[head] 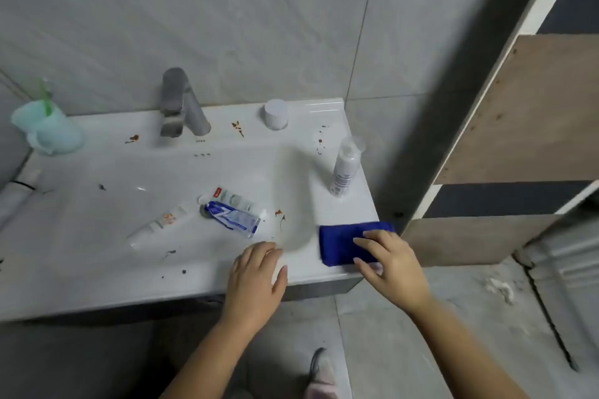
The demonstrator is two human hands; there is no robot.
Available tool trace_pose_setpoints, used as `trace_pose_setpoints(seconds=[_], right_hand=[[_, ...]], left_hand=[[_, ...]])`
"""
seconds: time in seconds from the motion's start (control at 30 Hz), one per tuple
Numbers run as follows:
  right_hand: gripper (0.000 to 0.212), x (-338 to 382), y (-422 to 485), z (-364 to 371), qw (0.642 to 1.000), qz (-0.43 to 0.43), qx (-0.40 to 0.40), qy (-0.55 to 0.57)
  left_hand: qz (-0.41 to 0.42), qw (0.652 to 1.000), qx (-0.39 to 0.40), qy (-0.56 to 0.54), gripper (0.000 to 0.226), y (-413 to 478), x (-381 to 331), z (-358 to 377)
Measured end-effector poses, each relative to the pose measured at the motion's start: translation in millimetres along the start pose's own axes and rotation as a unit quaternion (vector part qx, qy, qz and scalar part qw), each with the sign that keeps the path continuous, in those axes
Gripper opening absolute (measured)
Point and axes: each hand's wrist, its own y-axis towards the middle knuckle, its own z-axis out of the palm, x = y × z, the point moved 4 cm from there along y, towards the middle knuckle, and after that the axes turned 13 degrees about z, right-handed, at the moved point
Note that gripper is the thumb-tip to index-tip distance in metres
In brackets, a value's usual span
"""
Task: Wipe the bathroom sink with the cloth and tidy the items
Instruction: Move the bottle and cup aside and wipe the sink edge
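**Stained sink, cloth waiting at the right front corner**

Grey wall tiles back a white sink surface (pixel 97 275) spotted with brown stains (pixel 238 128). At the far left rear, a mint cup (pixel 48 133) holding a green toothbrush stands against the wall, clear of any wiping path. The faucet (pixel 181 104) rises from the back ledge. Down in the basin lie a white tube (pixel 155 227) and a blue toothpaste tube (pixel 231 215); I judge both must be lifted out before the basin can be wiped.

The left hand (pixel 256 282) rests palm-down on the front rim, probably as a brace. Something pale shows under its thumb, and I cannot tell whether its grip holds anything.

A white jar (pixel 276 113) sits on the back ledge, and a white bottle (pixel 345 168) stands upright near the right edge, where a careless sweep could tip it.

The blue cloth (pixel 337 243) lies folded at the right front corner. The right hand (pixel 392 266) lays straight fingers on it, grip open, pressing rather than clutching, which suits a flat stroke. Open room lies leftward; rightward the surface ends at once.
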Motion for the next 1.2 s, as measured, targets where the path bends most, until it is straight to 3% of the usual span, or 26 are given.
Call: trace_pose_setpoints(seconds=[0.23,0.5,0.7,0.83,1.03,1.2], right_hand=[[0.047,-14,47,44,0.992,-0.112,0.052,-0.041],[0.042,-25,24,48,0.995,-0.09,0.012,-0.036],[0.05,-30,69,45,0.998,0.044,0.01,-0.044],[0.052,-38,36,41,0.998,0.009,0.024,-0.053],[0.055,-47,35,43,0.998,0.019,0.035,-0.046],[0.054,-49,38,46,0.998,0.04,0.042,-0.007]], left_hand=[[-0.027,0.999,0.028,0.014,0.041,2,8,49],[-0.072,0.997,0.02,-0.023,0.041,-5,12,74],[-0.063,0.997,0.025,-0.024,0.04,-2,14,72],[-0.07,0.996,0.007,-0.045,0.042,31,13,62],[-0.157,0.961,-0.029,-0.224,0.053,135,-1,64],[-0.198,0.932,-0.07,-0.294,0.079,187,-8,82]])
